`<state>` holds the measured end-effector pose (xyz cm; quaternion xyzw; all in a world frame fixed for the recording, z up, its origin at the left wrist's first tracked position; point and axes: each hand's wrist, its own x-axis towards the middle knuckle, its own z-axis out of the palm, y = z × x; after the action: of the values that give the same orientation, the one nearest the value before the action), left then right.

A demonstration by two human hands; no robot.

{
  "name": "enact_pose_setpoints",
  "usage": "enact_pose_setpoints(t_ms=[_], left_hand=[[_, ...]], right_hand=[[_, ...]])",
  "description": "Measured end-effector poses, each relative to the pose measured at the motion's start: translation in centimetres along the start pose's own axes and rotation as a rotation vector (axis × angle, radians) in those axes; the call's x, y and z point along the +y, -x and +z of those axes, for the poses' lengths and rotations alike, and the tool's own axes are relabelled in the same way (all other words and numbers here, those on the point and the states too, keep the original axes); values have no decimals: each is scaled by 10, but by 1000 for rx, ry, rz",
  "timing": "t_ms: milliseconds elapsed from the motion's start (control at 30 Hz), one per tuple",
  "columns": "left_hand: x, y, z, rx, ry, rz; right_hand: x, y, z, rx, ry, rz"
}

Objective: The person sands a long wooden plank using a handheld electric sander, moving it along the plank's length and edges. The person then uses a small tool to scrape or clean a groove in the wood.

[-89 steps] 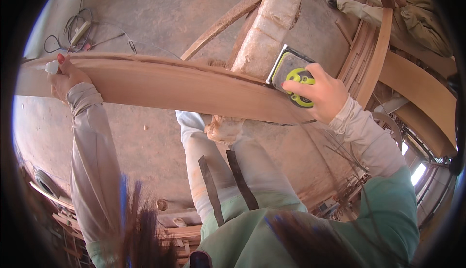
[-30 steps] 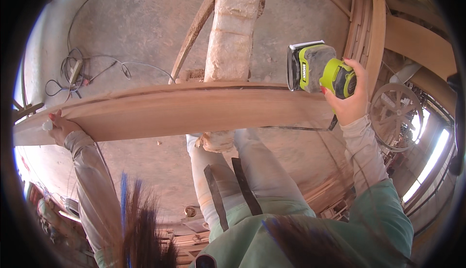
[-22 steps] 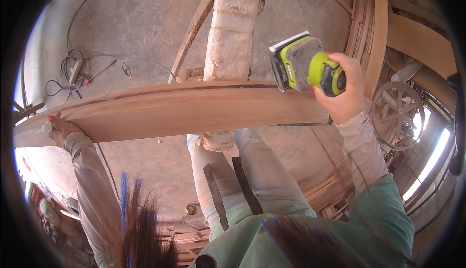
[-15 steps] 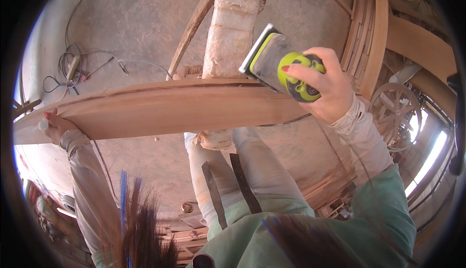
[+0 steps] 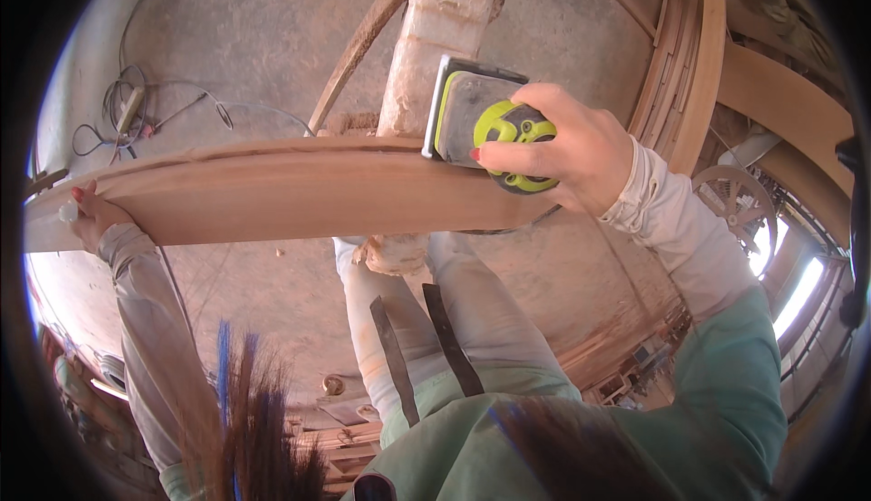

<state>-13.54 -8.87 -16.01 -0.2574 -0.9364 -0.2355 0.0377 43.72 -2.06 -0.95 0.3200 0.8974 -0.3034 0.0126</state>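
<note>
A long, gently curved wooden board [image 5: 299, 197] lies crosswise in front of me. My right hand [image 5: 581, 152] is wrapped around a green and grey electric sander [image 5: 467, 106]. The sander is tilted, its flat pad facing left, over the board's far edge right of the middle; whether the pad touches the wood I cannot tell. At the board's left end, my left hand [image 5: 98, 218] grips the wood, its fingers on the upper face. A small whitish thing [image 5: 68, 212] shows at that hand's fingertips, too blurred to name.
A padded, whitish support beam [image 5: 435, 38] passes under the board, with a slanting wooden strut [image 5: 363, 43] beside it. A cable [image 5: 132, 106] lies tangled on the floor at left. Long wooden strips [image 5: 667, 74] and a spoked wheel [image 5: 735, 197] stand at right.
My right hand has carried the sander left and turned it, so its pad now stands more upright. The left hand keeps its grip on the board, and the whole view has shifted slightly.
</note>
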Motion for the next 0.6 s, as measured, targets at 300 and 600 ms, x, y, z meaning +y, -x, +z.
enact_pose_setpoints(t_ms=[300, 600], left_hand=[[-5, -4, 4, 10, 21, -15], [-26, -15, 14, 29, 26, 37]], right_hand=[[1, -12, 7, -6, 34, -43], [-13, -42, 13, -44, 51, -108]])
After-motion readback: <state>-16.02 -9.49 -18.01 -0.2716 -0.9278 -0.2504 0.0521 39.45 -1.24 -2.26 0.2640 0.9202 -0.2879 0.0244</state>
